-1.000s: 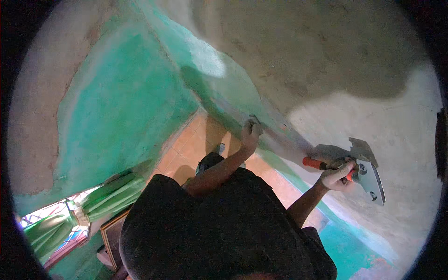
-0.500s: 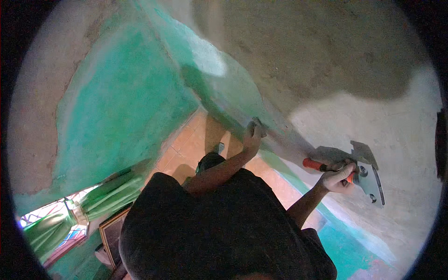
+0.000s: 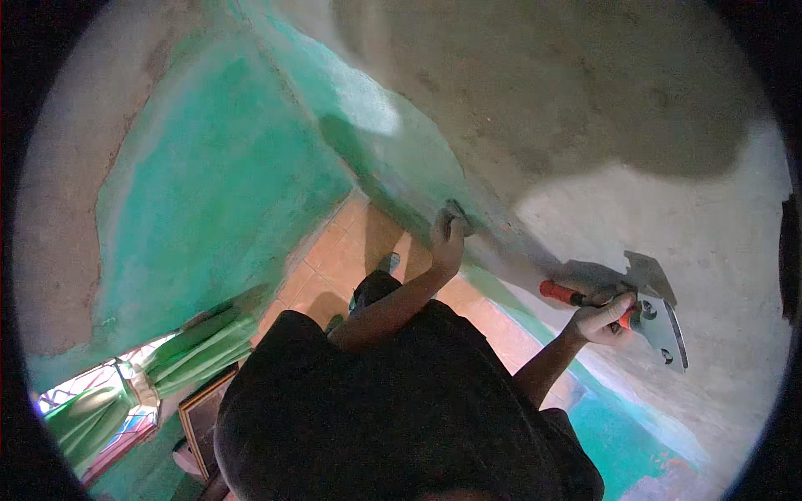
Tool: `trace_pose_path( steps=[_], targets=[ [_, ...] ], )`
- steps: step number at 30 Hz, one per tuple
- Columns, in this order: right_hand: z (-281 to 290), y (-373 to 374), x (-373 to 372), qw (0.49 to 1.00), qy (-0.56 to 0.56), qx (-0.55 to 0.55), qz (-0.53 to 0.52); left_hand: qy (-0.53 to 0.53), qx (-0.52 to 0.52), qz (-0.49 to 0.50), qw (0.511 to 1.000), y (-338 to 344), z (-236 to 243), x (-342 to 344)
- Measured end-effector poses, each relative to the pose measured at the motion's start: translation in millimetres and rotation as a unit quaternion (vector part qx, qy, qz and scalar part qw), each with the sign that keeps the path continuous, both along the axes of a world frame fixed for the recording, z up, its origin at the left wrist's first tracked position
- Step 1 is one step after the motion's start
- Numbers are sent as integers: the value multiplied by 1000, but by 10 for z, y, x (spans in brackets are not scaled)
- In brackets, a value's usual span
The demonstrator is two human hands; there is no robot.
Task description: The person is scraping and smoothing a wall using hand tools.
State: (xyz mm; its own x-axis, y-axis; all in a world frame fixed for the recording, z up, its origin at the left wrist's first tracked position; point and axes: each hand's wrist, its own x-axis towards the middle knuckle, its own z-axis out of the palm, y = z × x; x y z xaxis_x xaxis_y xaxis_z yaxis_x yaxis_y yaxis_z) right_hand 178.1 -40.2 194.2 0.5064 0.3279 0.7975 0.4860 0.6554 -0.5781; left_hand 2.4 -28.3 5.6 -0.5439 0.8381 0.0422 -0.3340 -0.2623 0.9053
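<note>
In my right hand [image 3: 603, 321] is a wide-bladed scraper [image 3: 664, 336] with a red-and-black handle. My fingers wrap its grip, and the pale flat blade stands close to the plastered wall [image 3: 576, 125], with its shadow beside it. Whether the edge touches the wall I cannot tell. My left hand [image 3: 449, 234] is raised near the lower part of the same wall, fingers closed round a small dark piece that I cannot make out. The wall is grey plaster above, with patchy green paint lower down.
On the left is a green-painted wall [image 3: 217, 159], meeting the plastered wall in a corner. Orange floor tiles [image 3: 322, 263] show below. At lower left are a barred window [image 3: 79, 388], green curtains [image 3: 200, 351] and a framed item [image 3: 200, 417].
My left hand has shifted slightly left and up along the wall. My right hand and the scraper have stayed almost in place.
</note>
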Motion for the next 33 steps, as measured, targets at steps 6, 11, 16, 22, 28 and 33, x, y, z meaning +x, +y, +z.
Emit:
trace_pose_path(
  steps=[6, 11, 16, 22, 28, 33],
  targets=[
    [11, 6, -57, 1000, 7, -16, 9, -33, -80, -38, 996, -79, -90, -18],
    [-69, 0, 83, 999, -46, -9, -25, -77, -46, -10, 996, 47, -429, -73],
    [-167, 25, 137, 999, 15, -29, -11, -124, -90, 12, 988, 170, -623, -273],
    [-227, 21, 246, 999, -32, -24, -12, -212, -181, 109, 954, 148, -291, -355],
    [-253, 11, 236, 999, 8, -44, 23, -36, -57, 110, 992, 140, -384, -158],
    [-239, -13, 208, 998, 14, -55, 27, -85, -102, 91, 987, 134, -183, -153]
  ],
)
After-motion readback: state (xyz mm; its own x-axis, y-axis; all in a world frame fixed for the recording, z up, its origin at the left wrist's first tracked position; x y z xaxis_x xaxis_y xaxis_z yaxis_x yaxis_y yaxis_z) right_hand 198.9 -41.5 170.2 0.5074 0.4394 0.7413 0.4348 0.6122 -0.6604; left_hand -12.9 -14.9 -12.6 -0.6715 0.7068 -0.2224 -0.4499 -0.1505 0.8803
